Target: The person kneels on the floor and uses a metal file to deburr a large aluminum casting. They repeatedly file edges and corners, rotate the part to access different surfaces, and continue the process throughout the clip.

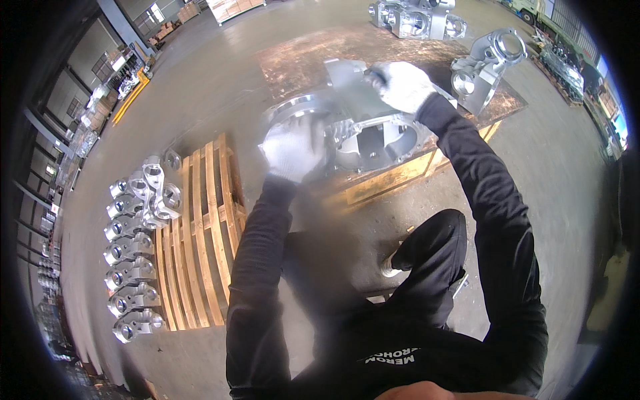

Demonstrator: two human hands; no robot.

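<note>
A large silvery metal casting (377, 143) with a ring-shaped end and wide openings lies on a worn brown board (293, 60). My left hand (293, 148), in a white glove, is at the ring end on the casting's left; motion smears its fingers. Above the casting's far side is my right hand (405, 88), also white-gloved, with fingers curled. Something dark grey shows at its fingertips, too blurred to name. A flat grey metal part (345, 72) shows just left of that hand.
Another casting (487, 70) stands upright at the board's right, and more castings (417, 21) lie at its far edge. On the left, a wooden pallet (200, 233) lies beside a row of smaller metal castings (127, 273). Farther off stands a yellow pallet jack (131, 99).
</note>
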